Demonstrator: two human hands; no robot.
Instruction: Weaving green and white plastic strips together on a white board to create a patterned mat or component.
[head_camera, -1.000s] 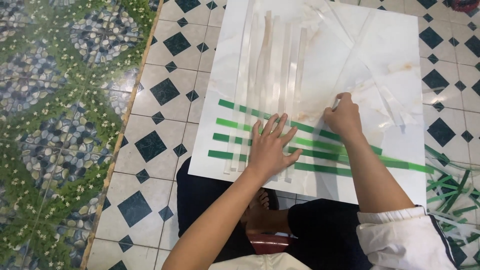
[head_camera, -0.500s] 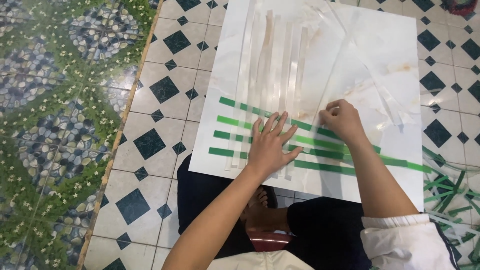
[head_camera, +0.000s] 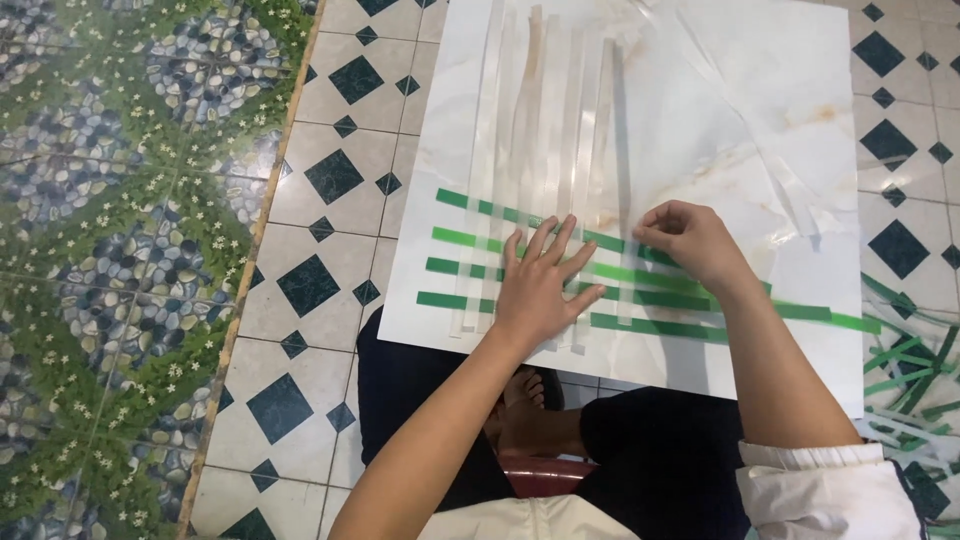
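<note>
While our left hand (head_camera: 540, 290) stays flat, fingers apart, on green strips (head_camera: 640, 275), our right hand (head_camera: 690, 240), shifted left, pinches one translucent strip (head_camera: 625, 215).

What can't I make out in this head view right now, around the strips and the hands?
- Weave under the left hand: the flat palm covers where the green strips cross the pale strips.
- Right hand fingertips: curled under, so any pinch on a strip is hidden.
- Loose green strips: cut off by the right edge.
- Marbled board: top edge out of frame, near edge hidden by the legs.
</note>
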